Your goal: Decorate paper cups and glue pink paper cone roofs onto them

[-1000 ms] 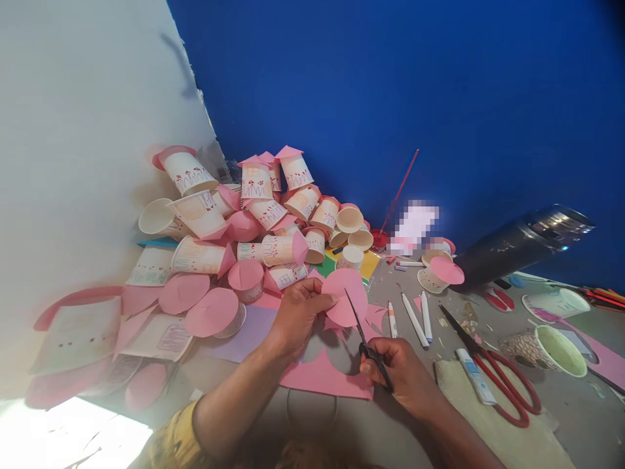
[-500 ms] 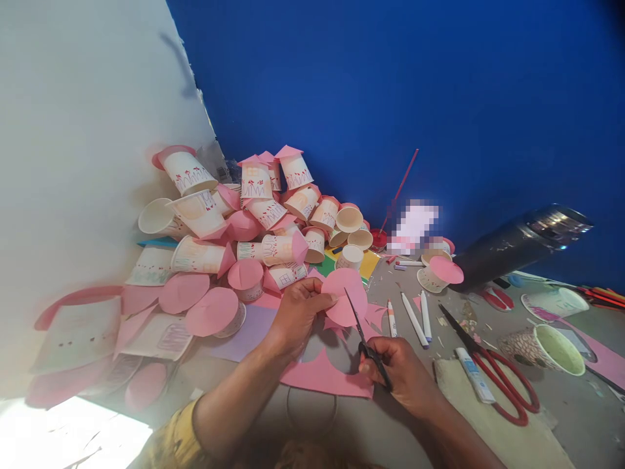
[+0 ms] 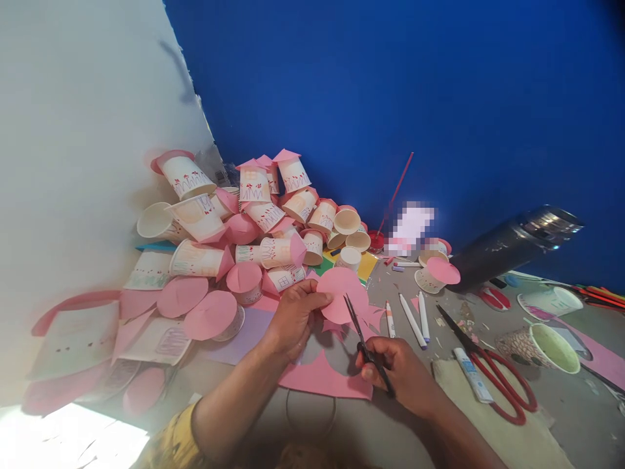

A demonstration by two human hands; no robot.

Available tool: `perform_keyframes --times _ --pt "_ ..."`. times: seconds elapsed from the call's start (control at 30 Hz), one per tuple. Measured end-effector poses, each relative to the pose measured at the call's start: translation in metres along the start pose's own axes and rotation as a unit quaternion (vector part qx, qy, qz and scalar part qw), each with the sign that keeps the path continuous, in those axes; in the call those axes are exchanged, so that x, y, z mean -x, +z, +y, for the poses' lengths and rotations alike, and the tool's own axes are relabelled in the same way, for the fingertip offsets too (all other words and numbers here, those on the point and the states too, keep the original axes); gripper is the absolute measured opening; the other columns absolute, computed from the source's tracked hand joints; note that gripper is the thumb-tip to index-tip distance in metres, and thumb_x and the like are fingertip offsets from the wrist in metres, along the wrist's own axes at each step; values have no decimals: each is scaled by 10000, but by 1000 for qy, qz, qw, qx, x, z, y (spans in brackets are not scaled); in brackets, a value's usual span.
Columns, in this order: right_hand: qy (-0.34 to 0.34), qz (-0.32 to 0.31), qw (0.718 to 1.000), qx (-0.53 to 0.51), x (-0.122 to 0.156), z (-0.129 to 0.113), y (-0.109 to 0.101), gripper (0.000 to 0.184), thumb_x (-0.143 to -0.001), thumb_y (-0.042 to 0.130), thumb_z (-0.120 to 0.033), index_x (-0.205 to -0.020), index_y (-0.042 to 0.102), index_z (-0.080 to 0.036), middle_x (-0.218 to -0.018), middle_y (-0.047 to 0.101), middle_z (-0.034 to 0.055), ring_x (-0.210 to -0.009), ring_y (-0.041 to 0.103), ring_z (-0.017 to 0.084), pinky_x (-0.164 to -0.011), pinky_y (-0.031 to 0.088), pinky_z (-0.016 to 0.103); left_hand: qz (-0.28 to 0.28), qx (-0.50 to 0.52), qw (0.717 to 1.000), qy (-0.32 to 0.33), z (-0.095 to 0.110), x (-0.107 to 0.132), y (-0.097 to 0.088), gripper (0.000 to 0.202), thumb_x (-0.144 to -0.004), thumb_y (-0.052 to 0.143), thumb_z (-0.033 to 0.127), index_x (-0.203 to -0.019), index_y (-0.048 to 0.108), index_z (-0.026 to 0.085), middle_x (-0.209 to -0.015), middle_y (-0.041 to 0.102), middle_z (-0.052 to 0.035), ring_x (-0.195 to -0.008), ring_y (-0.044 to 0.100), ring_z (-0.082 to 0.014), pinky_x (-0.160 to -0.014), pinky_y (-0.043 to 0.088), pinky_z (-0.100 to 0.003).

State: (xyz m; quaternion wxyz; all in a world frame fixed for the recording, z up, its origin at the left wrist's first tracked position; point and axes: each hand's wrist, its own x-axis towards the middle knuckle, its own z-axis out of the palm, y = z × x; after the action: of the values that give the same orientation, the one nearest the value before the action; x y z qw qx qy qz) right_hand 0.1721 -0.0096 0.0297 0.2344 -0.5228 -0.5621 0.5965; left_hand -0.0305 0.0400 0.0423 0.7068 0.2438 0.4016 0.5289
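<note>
Now, left hand point(image 3: 293, 319) pinching one pink circle point(image 3: 340, 292), right hand point(image 3: 401, 376) gripping one scissors point(image 3: 360, 333)

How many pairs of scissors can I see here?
2. A black pair is in the right hand, at the pink circle; a red-handled pair lies on the table right of it. Red loops by the dark flask may be a third.
</note>
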Motion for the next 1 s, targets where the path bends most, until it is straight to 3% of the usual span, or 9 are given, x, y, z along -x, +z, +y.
perform_keyframes --times 0.13,0.27,0.37,0.43,0.6,0.7,0.83,0.93,1.0 --pt "-42 15 999 -29 0 8 -12 565 -726 742 -709 -789 697 -149 -701 627 37 -606 454 134 -551 342 260 17 -2 1000 20 3 2 3 271 -618 851 264 -683 611 159 -629 641 -1 -521 568 -116 -457 448 -225" --pt "-84 79 980 -163 -5 14 -17 688 -735 698 -797 -918 709 -134 -781 657 68 -546 393 103 -515 318 274 -7 -17 1000 0 0 6 4 285 -599 864 247 -683 604 166 -631 659 -1 -548 599 -121 -528 486 -233" --pt "-94 111 959 -244 -8 14 -16 647 -643 798 -760 -830 664 -156 -673 561 2 -516 367 88 -480 282 254 -38 -73 996 -25 -7 7 4 262 -606 866 235 -704 635 160 -644 666 -4 -554 589 -107 -534 459 -211" --pt "-84 146 956 -241 -8 13 -14 521 -625 861 -622 -756 624 -176 -612 494 -42 -517 360 89 -485 290 246 -56 -107 992 -31 -13 8 4 239 -628 859 236 -705 648 157 -661 670 -10 -569 591 -105 -545 456 -208" --pt "-81 224 965 -109 -3 6 -7 224 -670 778 -356 -742 657 -182 -639 555 -36 -599 449 118 -560 392 249 -110 -128 983 -65 -23 10 6 252 -671 871 283 -767 672 161 -663 661 -10 -525 578 -110 -501 457 -225" --pt "-78 216 971 -66 -2 3 -10 223 -697 747 -380 -767 664 -185 -669 610 -16 -638 511 141 -584 425 257 -118 -119 982 -89 -23 9 7 309 -640 903 288 -801 676 153 -654 661 -10 -490 566 -108 -454 444 -220" --pt "-71 249 966 13 4 2 -41 356 -743 732 -509 -878 703 -181 -706 637 1 -639 543 151 -592 415 268 -74 -86 992 -63 -16 5 7 365 -604 920 266 -839 676 133 -687 692 -28 -500 573 -102 -447 442 -205" --pt "-28 357 916 180 22 5 -68 359 -772 716 -549 -843 684 -199 -656 606 -11 -611 508 155 -583 360 279 -50 -92 994 -39 -11 3 6 376 -613 918 260 -874 688 118 -709 700 -31 -530 576 -96 -460 453 -190" --pt "21 375 878 296 38 9 -77 359 -777 721 -566 -765 643 -216 -618 584 -18 -578 473 154 -562 311 287 -47 -91 994 -37 -9 3 6 386 -614 919 259 -892 694 115 -724 700 -28 -551 579 -93 -472 461 -183"
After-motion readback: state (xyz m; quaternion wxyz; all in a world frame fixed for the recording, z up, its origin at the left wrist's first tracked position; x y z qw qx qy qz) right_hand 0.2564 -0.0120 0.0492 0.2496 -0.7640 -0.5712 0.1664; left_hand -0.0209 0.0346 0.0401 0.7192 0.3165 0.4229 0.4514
